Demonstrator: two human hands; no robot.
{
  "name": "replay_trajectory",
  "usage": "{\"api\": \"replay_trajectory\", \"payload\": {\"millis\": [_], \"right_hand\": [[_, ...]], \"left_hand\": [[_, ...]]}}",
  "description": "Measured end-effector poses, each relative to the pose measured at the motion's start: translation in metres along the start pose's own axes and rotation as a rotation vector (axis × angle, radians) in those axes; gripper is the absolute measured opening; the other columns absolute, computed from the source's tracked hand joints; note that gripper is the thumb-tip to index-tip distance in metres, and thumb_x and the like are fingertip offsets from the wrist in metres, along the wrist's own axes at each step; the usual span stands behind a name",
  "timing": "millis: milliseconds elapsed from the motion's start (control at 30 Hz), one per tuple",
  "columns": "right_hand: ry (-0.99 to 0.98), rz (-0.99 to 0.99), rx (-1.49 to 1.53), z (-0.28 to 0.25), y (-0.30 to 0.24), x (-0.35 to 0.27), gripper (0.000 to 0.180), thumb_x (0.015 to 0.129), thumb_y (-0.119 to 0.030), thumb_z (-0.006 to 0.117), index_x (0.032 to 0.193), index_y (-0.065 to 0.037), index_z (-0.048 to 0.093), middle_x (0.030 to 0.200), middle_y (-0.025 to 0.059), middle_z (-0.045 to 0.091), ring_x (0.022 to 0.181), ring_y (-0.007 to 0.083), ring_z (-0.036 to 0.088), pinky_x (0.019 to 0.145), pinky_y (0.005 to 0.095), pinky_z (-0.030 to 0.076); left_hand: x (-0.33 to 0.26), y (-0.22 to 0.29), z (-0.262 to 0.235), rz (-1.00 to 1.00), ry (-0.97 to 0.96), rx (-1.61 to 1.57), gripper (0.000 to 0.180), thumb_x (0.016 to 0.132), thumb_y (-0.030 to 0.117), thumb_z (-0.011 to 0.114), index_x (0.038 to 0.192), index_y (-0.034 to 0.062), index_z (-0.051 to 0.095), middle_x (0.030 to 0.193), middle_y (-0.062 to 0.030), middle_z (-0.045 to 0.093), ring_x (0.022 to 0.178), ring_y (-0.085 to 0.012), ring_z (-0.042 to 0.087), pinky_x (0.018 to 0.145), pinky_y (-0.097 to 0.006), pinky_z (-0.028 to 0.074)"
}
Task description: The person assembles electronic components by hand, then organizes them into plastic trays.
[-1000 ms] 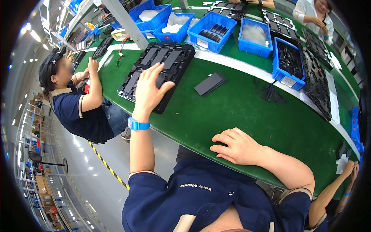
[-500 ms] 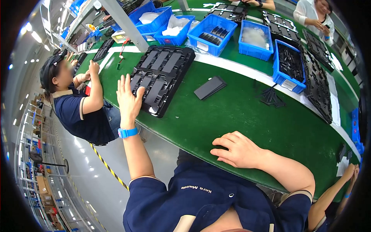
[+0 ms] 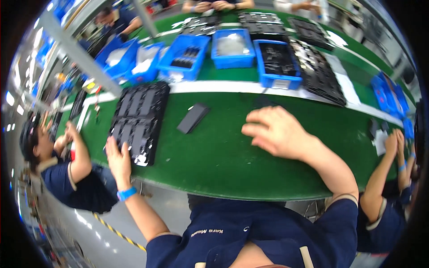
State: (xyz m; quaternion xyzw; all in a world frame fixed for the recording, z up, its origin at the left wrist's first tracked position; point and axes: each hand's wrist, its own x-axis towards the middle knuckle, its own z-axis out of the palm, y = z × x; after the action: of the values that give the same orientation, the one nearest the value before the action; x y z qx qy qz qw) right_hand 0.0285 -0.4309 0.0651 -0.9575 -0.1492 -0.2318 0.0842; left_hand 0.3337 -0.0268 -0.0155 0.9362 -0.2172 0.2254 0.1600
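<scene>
My left hand, with a blue band at the wrist, is at the near left corner of a black plastic tray. Its fingers are stretched out and grip nothing. Flat dark grey pieces lie in the tray's slots in two rows. My right hand hovers over the green tabletop with its fingers apart, slightly blurred. Just beyond its fingertips is a small pile of thin black strips, partly hidden by the hand. Between my hands, closer to the tray, lies a short stack of dark grey flat plates.
Blue bins stand along the back: one with black strips, one with clear plastic bags, one with black parts. Black trays lie at the back right. A metal post rises at left. Co-workers sit left, right and opposite.
The view has swung to the right. My right hand has moved forward from the table's near edge toward the pile of strips. My left hand stays beside the tray, now at its near corner.
</scene>
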Motion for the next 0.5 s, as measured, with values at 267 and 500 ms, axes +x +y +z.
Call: {"api": "replay_trajectory", "payload": {"millis": [267,500], "right_hand": [[0.098,0.713,-0.311,-0.080,0.114,-0.113,0.038,0.077,-0.018,0.071,0.111,-0.006,0.059,0.109,0.0114,0.057,0.107,0.0310,0.054,0.091,0.0385,0.045],[0.005,0.714,-0.358,-0.082,0.134,-0.130,0.037,0.071,-0.026,0.076,0.101,-0.007,0.066,0.097,0.0072,0.062,0.096,0.0262,0.059,0.083,0.0375,0.046]], "left_hand": [[0.002,0.009,0.002,-0.042,-0.022,-0.029,0.056,0.096,0.035,0.048,0.145,0.0095,0.034,0.149,-0.0182,0.032,0.139,-0.0373,0.026,0.113,-0.045,0.023],[0.002,0.013,0.000,-0.052,-0.041,-0.027,0.055,0.096,0.034,0.048,0.144,0.0090,0.037,0.147,-0.0201,0.035,0.138,-0.0379,0.027,0.113,-0.046,0.023]]}}
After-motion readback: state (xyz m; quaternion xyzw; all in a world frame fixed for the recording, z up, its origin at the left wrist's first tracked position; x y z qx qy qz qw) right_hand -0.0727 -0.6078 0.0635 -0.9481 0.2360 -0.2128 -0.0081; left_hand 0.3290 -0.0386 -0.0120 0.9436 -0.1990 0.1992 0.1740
